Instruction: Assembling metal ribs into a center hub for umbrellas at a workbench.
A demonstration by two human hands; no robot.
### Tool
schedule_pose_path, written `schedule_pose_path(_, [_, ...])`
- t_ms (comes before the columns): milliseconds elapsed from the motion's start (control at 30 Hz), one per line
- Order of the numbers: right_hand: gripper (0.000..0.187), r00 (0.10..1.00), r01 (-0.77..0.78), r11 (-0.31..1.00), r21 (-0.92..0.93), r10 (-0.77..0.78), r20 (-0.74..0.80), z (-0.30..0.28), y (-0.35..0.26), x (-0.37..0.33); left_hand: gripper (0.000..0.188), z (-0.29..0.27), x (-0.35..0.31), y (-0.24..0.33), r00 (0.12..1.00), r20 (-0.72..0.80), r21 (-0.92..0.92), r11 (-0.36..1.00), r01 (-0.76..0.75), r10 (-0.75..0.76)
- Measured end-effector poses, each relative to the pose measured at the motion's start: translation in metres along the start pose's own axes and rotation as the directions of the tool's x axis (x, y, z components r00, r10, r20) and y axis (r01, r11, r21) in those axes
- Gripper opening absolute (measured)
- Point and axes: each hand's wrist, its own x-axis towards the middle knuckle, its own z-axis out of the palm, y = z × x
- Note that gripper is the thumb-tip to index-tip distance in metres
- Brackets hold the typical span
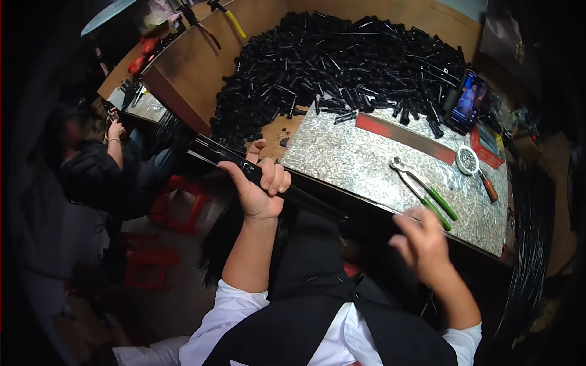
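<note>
My left hand [262, 186] is closed around a long, slim black bundle of rods [210, 149] with shiny edges. Its thumb lies along the bundle, which slants down to the right past my wrist. Blurred by motion, my right hand [424, 247] hovers at the near edge of the speckled worktop [360, 177], its fingers bent. Whether anything is between those fingers cannot be made out. Just beyond them lie pliers with green handles [441, 204], jaws pointing away from me. Behind the pliers rests a flat reddish-grey bar [406, 138].
A large heap of black plastic parts [323, 58] covers the back. At the right are a lit phone [469, 100], a white cup [467, 146] of small metal bits, an orange-handled tool [489, 188] and hanging black strands [530, 238]. Another person [104, 165] works at the left near red stools [146, 262].
</note>
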Motion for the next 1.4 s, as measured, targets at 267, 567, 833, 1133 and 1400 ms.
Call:
schedule_pose_path(267, [0.094,0.888,-0.418,-0.016,0.908,0.200,0.413,0.056,0.004,-0.038,0.075,0.048,-0.005,-0.032,0.970,-0.010,-0.433,0.875,0.216,-0.244])
schedule_pose_path(567, [0.016,0.970,0.054,0.637,0.769,0.150,-0.192,-0.088,0.001,0.016,0.095,0.063,-0.090,-0.085,0.407,0.462,0.165,0.527,0.833,-0.788])
schedule_pose_path(833, [0.037,0.925,-0.211,0.876,0.434,0.035,0.378,0.020,0.006,0.013,0.042,0.086,-0.049,-0.021,0.815,0.476,0.459,0.884,0.089,-0.329])
schedule_pose_path(1133, [0.039,0.778,-0.396,0.797,0.456,0.028,0.627,0.038,-0.015,0.021,0.046,0.117,-0.014,0.005,0.878,0.478,0.221,0.972,-0.073,-0.042])
schedule_pose_path(1400, [0.041,0.798,-0.378,0.796,0.472,0.022,0.602,0.037,-0.017,0.009,0.014,0.133,-0.008,0.013,0.809,0.579,0.276,0.958,-0.074,-0.104])
